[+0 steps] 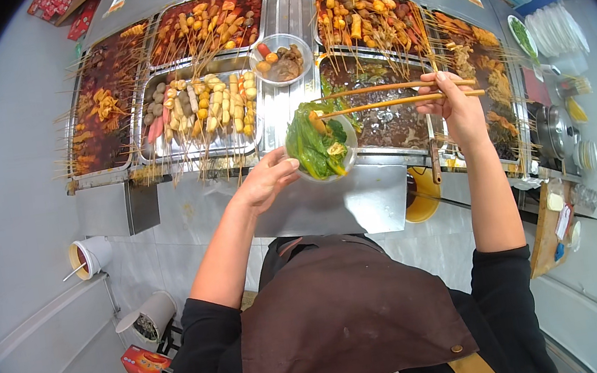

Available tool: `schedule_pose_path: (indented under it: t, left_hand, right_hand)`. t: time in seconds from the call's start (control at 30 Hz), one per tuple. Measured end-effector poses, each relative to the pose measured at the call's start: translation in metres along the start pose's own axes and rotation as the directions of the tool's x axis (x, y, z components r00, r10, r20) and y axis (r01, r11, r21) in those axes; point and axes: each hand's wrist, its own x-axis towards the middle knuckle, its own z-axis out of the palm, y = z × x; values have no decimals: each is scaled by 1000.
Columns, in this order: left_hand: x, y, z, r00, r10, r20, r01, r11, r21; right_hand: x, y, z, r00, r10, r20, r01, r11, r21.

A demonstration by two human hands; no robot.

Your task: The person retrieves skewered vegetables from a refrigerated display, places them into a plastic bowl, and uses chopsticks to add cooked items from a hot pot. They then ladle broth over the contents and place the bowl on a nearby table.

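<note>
My left hand (267,181) grips a clear plastic bowl (352,154) by its left side, in front of the counter. Leafy greens (308,145) and broccoli fill this bowl. A pair of long wooden chopsticks (386,105) is held in my right hand (456,105), to the right. Their tips reach left to the bowl, and the lower one meets an orange-yellow piece (318,122) among the greens. Just beyond the bowl is a metal tray of brown broth (379,110). A second clear bowl (281,60), holding sausage, balls and brown pieces, stands on the divider.
Trays of skewered food surround the broth, including one tray with pale balls and rolls (200,112). Thin skewer sticks jut over the tray edges. A wooden-handled tool (434,160) hangs at the front edge. Stacked white plates (557,29) and a metal pot (556,131) stand right.
</note>
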Motion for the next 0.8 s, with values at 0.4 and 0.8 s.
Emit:
schedule_pose_path:
  t: [0.4,0.8]
  left_hand:
    - [33,11,31,990,-128,66,116,981,153]
    - [68,-6,67,985,-145,92,134,984,114]
  right_hand:
    - [-17,-7,-62,997,-11,-80,13,1000,17]
    - [-90,32,-97,927,-132,-350,137,991,-11]
